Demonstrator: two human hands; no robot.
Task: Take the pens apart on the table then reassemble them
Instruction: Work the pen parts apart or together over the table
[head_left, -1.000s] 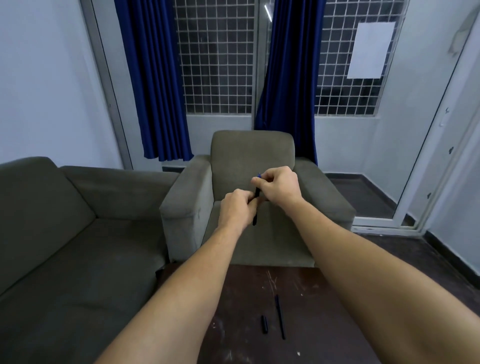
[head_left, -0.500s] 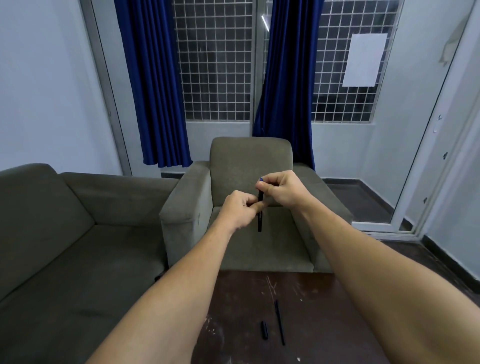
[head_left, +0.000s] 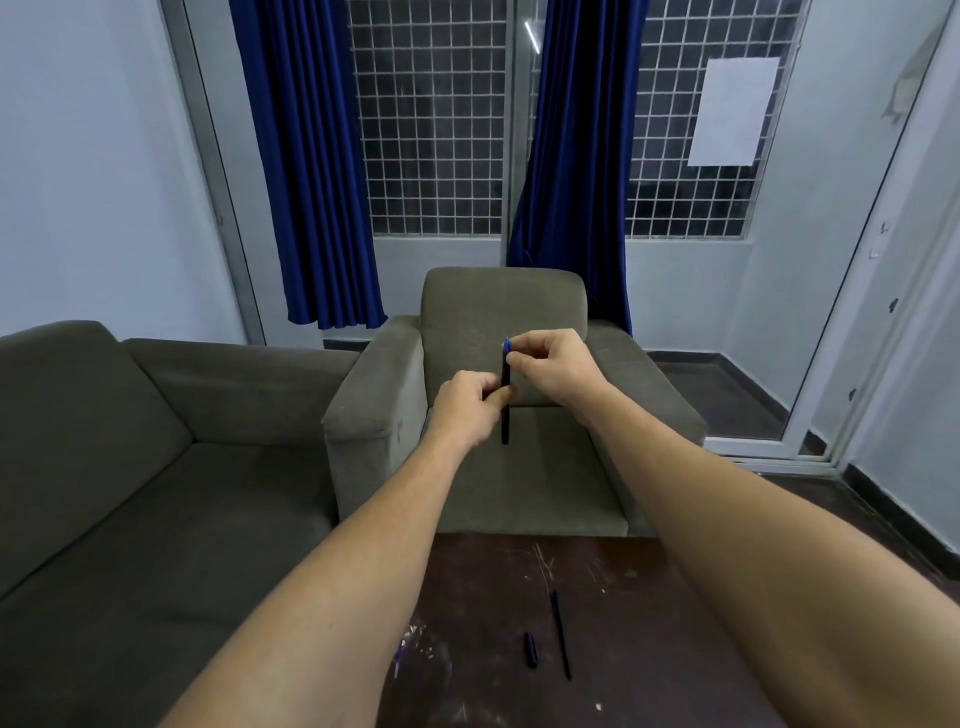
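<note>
Left hand (head_left: 467, 410) pinches the black pen (head_left: 505, 423) at its middle, upright in the air, so my right hand (head_left: 553, 366) can pinch the blue end (head_left: 506, 344) on top, I think to twist it. One cap (head_left: 530, 649) and one thin refill (head_left: 561, 634) lie on the tabletop (head_left: 649, 597).

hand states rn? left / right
Left hand: closed, gripping the black pen mid-barrel.
Right hand: closed, pinching the pen's blue tip at the top end.
</note>
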